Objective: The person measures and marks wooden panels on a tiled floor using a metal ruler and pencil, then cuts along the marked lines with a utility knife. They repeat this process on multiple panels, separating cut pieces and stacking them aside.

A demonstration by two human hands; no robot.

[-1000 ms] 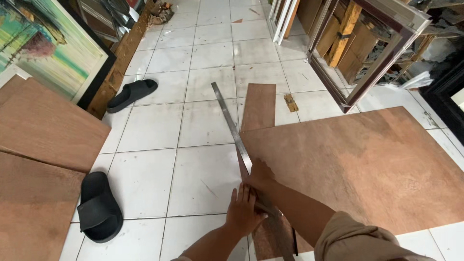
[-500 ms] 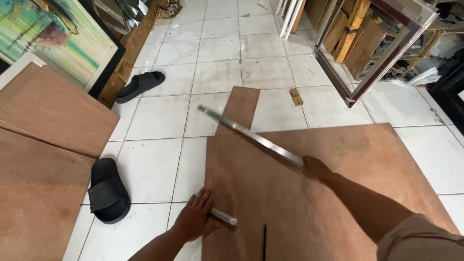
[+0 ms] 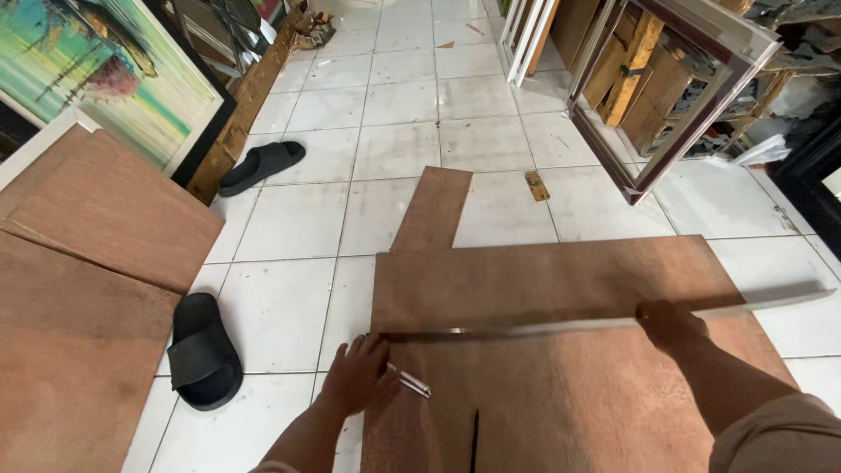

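A large brown plywood board lies on the white tiled floor, with a narrow tab sticking out at its far edge. A long metal straightedge lies across the board from left to right. My left hand rests at the board's left edge, by the straightedge's left end, and holds a small silver knife or pen. My right hand presses down on the straightedge further to the right. A short dark cut line shows near the board's front edge.
Two black sandals lie on the tiles, one near my left hand, one further off. More brown boards are stacked at left beside a framed painting. Frames lean at right. A small wood block lies beyond the board.
The straightedge has swung from pointing away from me to lying flat across the board. My right hand slid out to the right along it; my left hand stays at the board's left edge.
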